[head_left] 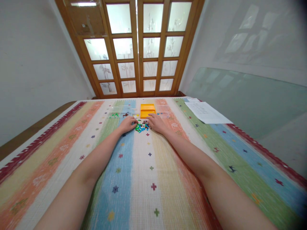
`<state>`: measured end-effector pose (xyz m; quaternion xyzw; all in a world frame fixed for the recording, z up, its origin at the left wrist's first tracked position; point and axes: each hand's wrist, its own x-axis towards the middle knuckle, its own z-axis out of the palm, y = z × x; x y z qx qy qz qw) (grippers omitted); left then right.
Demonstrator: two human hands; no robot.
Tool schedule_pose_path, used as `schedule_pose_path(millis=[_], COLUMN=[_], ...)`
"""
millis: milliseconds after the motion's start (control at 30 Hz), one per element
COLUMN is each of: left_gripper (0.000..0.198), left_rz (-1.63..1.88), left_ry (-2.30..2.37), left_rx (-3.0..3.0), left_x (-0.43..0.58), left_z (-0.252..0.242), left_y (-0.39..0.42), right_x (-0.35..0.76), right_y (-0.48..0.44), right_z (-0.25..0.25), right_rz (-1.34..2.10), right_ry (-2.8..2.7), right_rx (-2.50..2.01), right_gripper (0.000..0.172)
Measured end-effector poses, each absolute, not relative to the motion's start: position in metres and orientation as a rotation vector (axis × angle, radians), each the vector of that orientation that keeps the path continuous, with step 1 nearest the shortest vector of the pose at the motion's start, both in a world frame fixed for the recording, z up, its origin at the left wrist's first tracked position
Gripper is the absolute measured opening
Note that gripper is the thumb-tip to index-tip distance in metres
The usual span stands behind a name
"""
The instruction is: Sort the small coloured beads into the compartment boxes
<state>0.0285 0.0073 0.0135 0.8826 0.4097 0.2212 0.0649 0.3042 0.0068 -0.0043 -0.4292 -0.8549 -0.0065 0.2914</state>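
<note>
Left hand (128, 124) curling loosely at left edge of heap of tiny green, blue and dark pieces (142, 127), lying on striped multicoloured tablecloth (144, 172). Right hand (155, 122) half-curling at right edge; I'm not managing to tell whether either is pinching anything. Open yellow rectangular box (148, 113) sitting just beyond heap.

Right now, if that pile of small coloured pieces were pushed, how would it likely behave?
The pile of pieces would probably scatter rather than slide as one, since it looks loose. Each piece is likely light, being tiny beside the left hand. The woven-looking tablecloth may add a little drag.
</note>
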Motion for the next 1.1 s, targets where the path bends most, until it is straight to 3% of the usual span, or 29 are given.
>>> schedule_pose_path(millis=[333,867,1100], left_gripper=[0.012,0.017,0.019], left_rz=[0.690,0.652,0.864], left_ry=[1.305,1.106,1.244], left_rx=[2.618,2.617,2.351], left_x=[0.029,0.017,0.014], left_z=[0.008,0.011,0.004], left_y=[0.011,0.013,0.017], right_x=[0.304,0.305,0.305], right_y=[0.008,0.011,0.010], right_z=[-0.006,-0.011,-0.008], right_rz=[-0.023,-0.044,-0.035], right_ry=[-2.286,-2.290,-2.292], right_rx=[-1.149,-1.126,-1.088], right_gripper=[0.034,0.033,0.032])
